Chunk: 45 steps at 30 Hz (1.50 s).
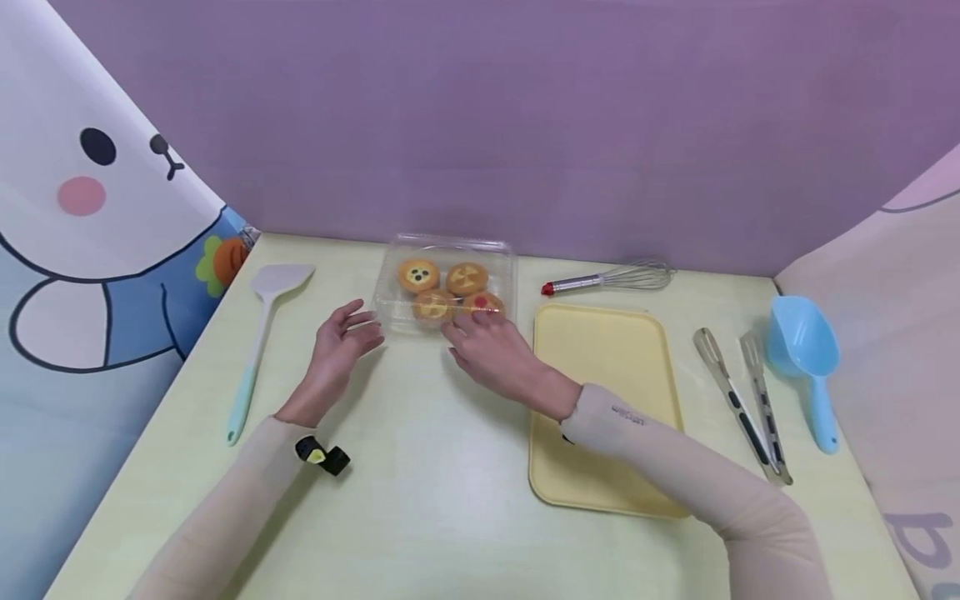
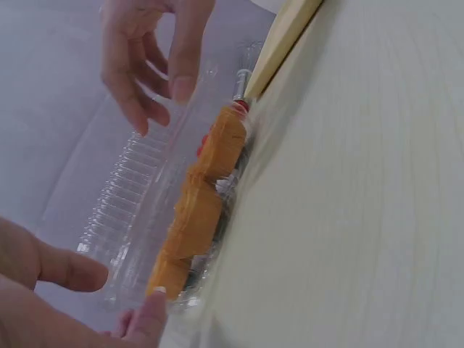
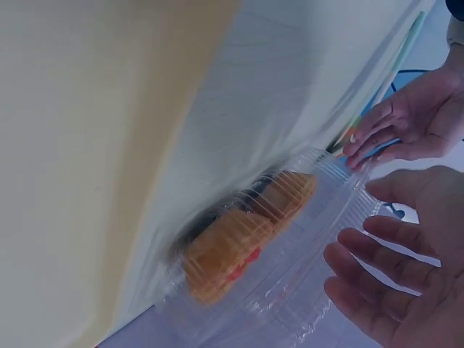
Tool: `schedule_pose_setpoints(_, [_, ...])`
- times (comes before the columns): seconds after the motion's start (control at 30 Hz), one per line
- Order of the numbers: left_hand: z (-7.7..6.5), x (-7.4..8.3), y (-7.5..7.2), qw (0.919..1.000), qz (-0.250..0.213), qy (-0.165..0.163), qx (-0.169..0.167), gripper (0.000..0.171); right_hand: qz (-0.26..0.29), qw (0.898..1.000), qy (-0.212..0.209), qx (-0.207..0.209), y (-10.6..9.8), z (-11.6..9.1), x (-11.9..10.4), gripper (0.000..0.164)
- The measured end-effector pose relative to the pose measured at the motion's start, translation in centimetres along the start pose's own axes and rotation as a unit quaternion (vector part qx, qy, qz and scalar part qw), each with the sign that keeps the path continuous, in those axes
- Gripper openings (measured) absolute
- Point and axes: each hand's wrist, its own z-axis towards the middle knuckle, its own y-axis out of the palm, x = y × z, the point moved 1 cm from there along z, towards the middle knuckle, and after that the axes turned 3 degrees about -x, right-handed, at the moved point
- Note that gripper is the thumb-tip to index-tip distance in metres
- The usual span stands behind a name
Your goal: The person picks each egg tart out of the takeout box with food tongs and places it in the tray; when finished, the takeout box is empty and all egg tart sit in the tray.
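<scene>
A clear plastic clamshell box (image 1: pixel 384 292) lies near the table's back edge. Several round golden egg tarts (image 1: pixel 467 279) show through its ridged plastic, one with a red topping (image 1: pixel 481 302). My left hand (image 1: pixel 335 354) is beside the box's front left corner, fingers loosely extended and thumb apart. My right hand (image 1: pixel 495 354) is over the box's front right part, its fingers spread in the right wrist view and holding nothing. Whether either hand's fingertips touch the plastic, I cannot tell.
A yellow tray (image 1: pixel 585 492) lies under the right forearm. Behind it is a whisk (image 1: pixel 630 276). Metal tongs (image 1: pixel 738 404) and a blue scoop (image 1: pixel 804 342) lie at the right. A spatula (image 1: pixel 258 346) with a mint handle lies at the left. A purple backdrop (image 1: pixel 480 125) rises behind.
</scene>
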Motion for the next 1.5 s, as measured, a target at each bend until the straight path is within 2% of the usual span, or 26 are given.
schedule_pose_setpoints(0.07, [0.3, -0.2, 0.2, 0.9998, -0.021, -0.001, 0.006, 0.066, -0.026, 1.000, -0.003, 0.011, 0.2, 0.2, -0.1, 0.021])
schedule_pose_setpoints(0.2, [0.6, -0.5, 0.6, 0.9989, -0.042, -0.001, 0.021, 0.060, -0.055, 0.998, -0.002, -0.002, 0.5, 0.6, -0.2, 0.024])
schedule_pose_setpoints(0.47, [1.0, -0.7, 0.8, 0.9963, -0.078, -0.006, 0.035, 0.056, -0.070, 0.997, 0.005, -0.021, 0.9, 1.2, -0.2, 0.026])
schedule_pose_setpoints(0.83, [1.0, -0.8, 0.8, 0.9923, -0.114, -0.011, 0.047, 0.053, -0.086, 0.996, -0.004, -0.005, 1.2, 1.4, -0.3, 0.024])
schedule_pose_setpoints(0.97, [0.7, -0.9, 0.7, 0.9907, -0.124, -0.018, 0.054, 0.054, -0.095, 0.995, -0.007, 0.002, 1.3, 1.3, -0.4, 0.025])
schedule_pose_setpoints(1.23, [-0.6, -1.1, 0.1, 0.9912, -0.112, -0.033, 0.062, 0.056, -0.111, 0.993, -0.029, 0.013, 0.7, 0.7, -1.5, 0.025])
schedule_pose_setpoints(1.5, [-1.6, -1.3, -0.4, 0.9897, -0.121, -0.048, 0.060, 0.057, -0.108, 0.993, -0.029, 0.031, 0.4, 0.1, -2.3, 0.018])
